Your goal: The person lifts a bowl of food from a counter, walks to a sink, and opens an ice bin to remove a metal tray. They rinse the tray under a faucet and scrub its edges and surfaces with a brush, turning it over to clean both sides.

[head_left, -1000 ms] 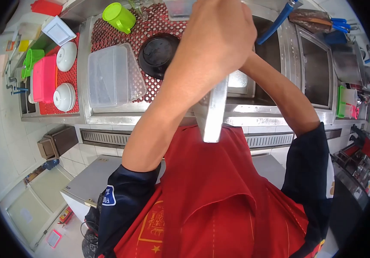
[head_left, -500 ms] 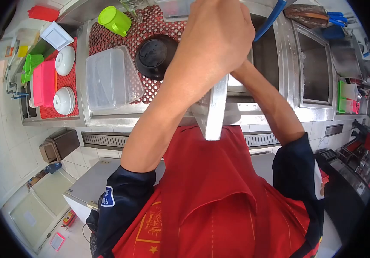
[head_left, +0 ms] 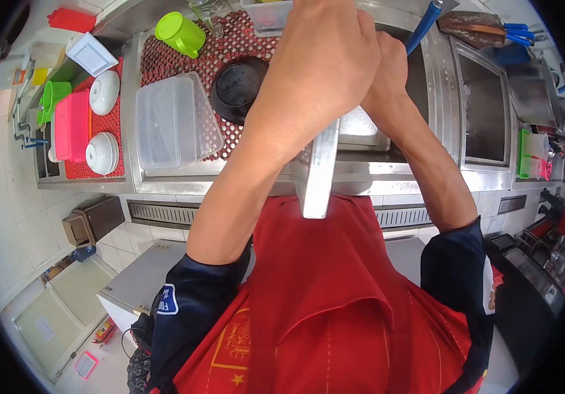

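My left hand (head_left: 331,56) is closed and raised over the sink, its fingertips hidden. Below its wrist a metal pan (head_left: 320,174) stands on edge, its lower end against the front of the red apron; my left hand appears to grip its hidden upper part. Just right of it, and partly behind it, my right hand (head_left: 389,65) is curled closed; whatever it holds is out of sight. Under the hands, another metal piece (head_left: 361,128) lies in the sink (head_left: 417,79). A black bowl (head_left: 238,85) sits upside down left of my left forearm.
Clear plastic containers (head_left: 167,121) and a green mug (head_left: 180,34) rest on the red perforated mat (head_left: 157,59). White bowls (head_left: 102,154) and a pink container (head_left: 72,125) are farther left. A blue handle (head_left: 425,26) rises behind the sink; a second basin (head_left: 486,111) lies right.
The metal pan's lower end has shifted left. My right hand has come out from behind my left hand, and more of the metal piece in the sink shows.
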Available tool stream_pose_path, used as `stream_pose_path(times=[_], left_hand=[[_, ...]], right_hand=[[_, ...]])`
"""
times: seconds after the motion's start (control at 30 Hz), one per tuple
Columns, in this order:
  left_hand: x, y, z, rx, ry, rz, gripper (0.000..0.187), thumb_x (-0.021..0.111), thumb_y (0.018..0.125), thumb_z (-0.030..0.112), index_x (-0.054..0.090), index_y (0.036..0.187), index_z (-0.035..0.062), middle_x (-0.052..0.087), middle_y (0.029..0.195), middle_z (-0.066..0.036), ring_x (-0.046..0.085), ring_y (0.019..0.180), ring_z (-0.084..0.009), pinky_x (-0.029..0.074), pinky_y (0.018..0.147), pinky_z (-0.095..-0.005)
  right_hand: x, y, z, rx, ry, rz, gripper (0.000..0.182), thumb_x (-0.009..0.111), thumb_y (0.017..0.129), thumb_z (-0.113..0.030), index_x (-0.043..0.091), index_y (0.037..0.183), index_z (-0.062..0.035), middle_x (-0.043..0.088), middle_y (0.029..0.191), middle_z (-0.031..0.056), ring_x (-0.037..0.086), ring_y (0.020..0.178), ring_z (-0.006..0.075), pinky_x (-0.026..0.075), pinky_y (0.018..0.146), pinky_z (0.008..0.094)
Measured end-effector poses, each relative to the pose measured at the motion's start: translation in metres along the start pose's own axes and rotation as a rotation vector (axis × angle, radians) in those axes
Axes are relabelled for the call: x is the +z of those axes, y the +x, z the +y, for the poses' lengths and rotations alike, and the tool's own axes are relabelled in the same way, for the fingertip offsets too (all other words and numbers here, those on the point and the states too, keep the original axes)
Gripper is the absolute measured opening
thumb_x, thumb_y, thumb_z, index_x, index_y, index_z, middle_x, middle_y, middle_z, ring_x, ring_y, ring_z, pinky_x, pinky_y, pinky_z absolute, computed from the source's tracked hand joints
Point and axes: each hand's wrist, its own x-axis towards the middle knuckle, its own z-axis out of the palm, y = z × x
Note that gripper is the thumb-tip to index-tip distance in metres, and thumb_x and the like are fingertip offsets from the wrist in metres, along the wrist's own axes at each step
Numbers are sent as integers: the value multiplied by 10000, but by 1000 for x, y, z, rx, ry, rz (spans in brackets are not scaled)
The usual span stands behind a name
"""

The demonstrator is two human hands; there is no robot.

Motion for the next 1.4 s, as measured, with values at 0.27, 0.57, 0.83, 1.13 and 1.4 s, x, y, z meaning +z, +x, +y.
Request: stream_pose_path(times=[0.27, 0.57, 0.83, 1.13, 1.4], left_hand=[[-12, -6, 30, -59, 30, -65, 447, 485, 874, 17, 338, 1271, -124, 462, 1187, -358, 537, 1074, -495, 439, 941, -459], [-6, -5, 18, 6, -9, 18, 455, 479, 880, 29, 317, 1261, -158, 418, 1220, -400, 472, 1164, -501, 404, 1001, -455], [-5, 1, 4, -9, -60, 4, 428, 445, 888, 8, 322, 1259, -167, 425, 1231, -402, 465, 1190, -492, 392, 1024, -442], [0, 6, 9, -41, -45, -20, 423, 409, 890, 4, 328, 1259, -186, 419, 1246, -414, 467, 1207, -485, 383, 1040, -429], [-2, 0, 5, 15, -15, 3, 394, 392, 910, 15, 348, 1246, -185, 424, 1268, -386, 468, 1207, -480, 369, 1054, -429]], right_hand=[[134, 20, -5, 96, 37, -130, 163, 591, 843, -156, 738, 808, -94, 718, 805, 125, 720, 777, 269, 569, 651, 361], [39, 6, 0, 65, 167, -85, 179, 601, 823, -192, 716, 853, -58, 701, 803, 164, 695, 758, 332, 545, 658, 420], [87, 10, 7, 104, 203, -161, 197, 601, 826, -213, 696, 864, -45, 697, 819, 179, 686, 763, 351, 531, 665, 448], [119, 12, 0, 179, 344, -23, 190, 594, 823, -186, 693, 851, -26, 695, 802, 177, 684, 767, 361, 533, 668, 449], [37, 3, 22, -58, 377, -126, 172, 610, 784, -52, 685, 923, 16, 696, 886, 227, 692, 816, 362, 545, 695, 439]])
